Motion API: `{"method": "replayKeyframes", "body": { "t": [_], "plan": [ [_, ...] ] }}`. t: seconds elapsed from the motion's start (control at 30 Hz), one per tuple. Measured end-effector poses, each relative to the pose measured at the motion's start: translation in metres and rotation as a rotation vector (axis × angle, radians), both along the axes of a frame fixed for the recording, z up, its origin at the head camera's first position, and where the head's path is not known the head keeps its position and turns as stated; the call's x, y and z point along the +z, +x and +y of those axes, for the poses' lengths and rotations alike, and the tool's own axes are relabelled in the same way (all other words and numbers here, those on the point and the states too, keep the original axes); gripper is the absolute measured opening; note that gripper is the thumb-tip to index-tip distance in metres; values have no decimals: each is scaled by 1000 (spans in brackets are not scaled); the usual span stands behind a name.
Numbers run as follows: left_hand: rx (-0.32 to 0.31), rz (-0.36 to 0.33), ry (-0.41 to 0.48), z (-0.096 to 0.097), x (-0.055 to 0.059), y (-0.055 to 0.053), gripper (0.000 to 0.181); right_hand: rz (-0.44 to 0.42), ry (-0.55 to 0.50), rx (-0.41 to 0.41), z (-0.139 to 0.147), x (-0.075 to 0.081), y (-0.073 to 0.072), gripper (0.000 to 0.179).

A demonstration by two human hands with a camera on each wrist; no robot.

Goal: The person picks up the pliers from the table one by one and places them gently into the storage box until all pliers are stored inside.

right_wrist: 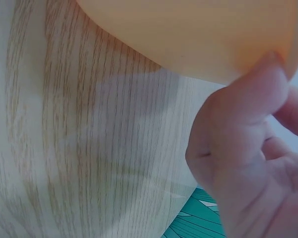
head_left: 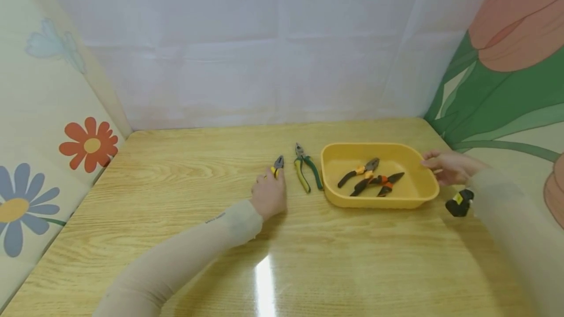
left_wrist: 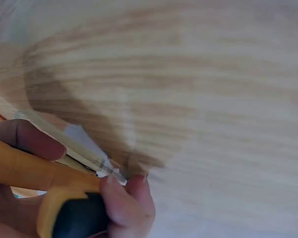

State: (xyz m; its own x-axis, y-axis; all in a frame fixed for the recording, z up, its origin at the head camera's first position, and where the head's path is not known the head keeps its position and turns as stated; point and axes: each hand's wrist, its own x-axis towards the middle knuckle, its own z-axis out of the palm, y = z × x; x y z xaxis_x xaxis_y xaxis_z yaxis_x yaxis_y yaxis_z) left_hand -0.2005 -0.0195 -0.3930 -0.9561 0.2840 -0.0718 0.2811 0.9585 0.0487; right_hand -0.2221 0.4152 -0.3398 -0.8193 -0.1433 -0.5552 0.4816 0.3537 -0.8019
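Observation:
My left hand (head_left: 270, 192) grips a pair of pliers (head_left: 279, 162) by its yellow-and-black handles, the grey jaws pointing away from me. In the left wrist view, fingers curl round a yellow handle (left_wrist: 25, 168) with a black end. To the right lies a second pair of pliers (head_left: 303, 166) with green-and-yellow handles, spread apart on the table. At the right end of a yellow plastic basin (head_left: 379, 202), my right hand (head_left: 451, 166) pinches the rim; its thumb (right_wrist: 260, 84) lies against the wall in the right wrist view. Several orange-and-black pliers (head_left: 370, 175) lie inside the basin.
The wood-grain table (head_left: 198, 160) ends at a white sheet (head_left: 264, 62) behind. Panels with painted flowers stand at left and right. A black device with a yellow label (head_left: 459, 203) is at the right wrist.

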Motion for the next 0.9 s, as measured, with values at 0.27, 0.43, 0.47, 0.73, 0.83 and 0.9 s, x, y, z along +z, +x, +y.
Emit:
{"method": "replayKeyframes", "body": {
  "t": [0.27,0.43,0.47,0.73,0.83,0.9],
  "plan": [
    [-63,-50,118,-18,-1,-4,76,6,-2,8,0,0,1,10],
    [-94,-57,156,-27,2,-4,73,5,-11,-4,-1,0,1,13],
    [-97,-51,166,-29,3,-4,72,4,-13,-5,-1,0,1,13],
    [-122,21,243,-35,9,-2,69,-3,1,6,-3,4,2,10],
    [-123,36,271,-35,14,-1,70,-1,9,10,-3,4,2,9],
    [-128,49,282,-35,16,0,71,-1,14,9,-3,4,1,8]
  ]
}}
